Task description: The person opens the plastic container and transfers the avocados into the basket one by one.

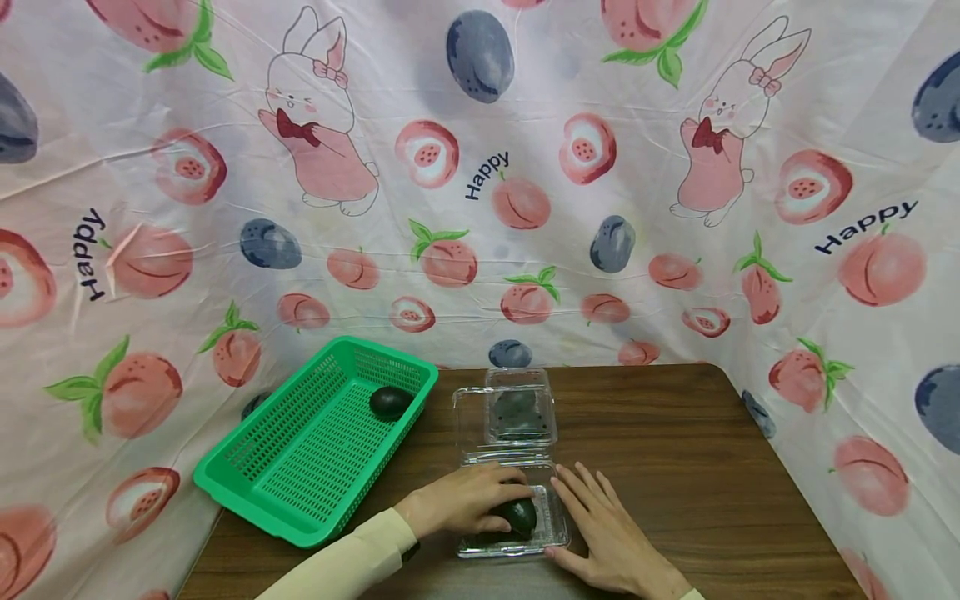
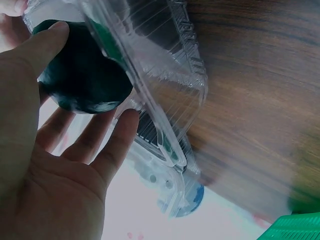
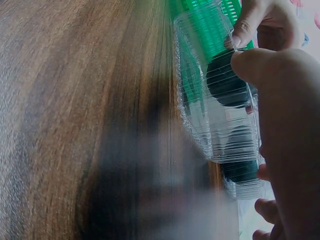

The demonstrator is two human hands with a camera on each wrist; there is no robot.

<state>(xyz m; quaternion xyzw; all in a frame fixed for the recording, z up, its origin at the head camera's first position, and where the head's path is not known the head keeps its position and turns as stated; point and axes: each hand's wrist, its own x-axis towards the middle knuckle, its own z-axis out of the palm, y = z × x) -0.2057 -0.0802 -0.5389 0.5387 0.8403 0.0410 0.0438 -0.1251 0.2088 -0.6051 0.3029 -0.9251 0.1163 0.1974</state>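
My left hand [image 1: 471,498] grips a dark green avocado [image 1: 519,516], thumb on one side and fingers round the other. Hand and fruit are over the near half of an open clear plastic clamshell box [image 1: 558,533], whose lid [image 1: 468,417] stands back on the far side. In the left wrist view the avocado [image 2: 82,70] is between the thumb and fingers, close to the clear wall. My right hand [image 1: 607,533] lies along the right rim of the box, its fingers straight and spread.
A green plastic basket [image 1: 292,450] stands at the left with another dark avocado [image 1: 391,403] in its far right corner. Behind the open lid is a second clear box [image 1: 519,375] with something dark inside. A printed curtain [image 1: 525,125] hangs behind the wooden table [image 1: 675,450].
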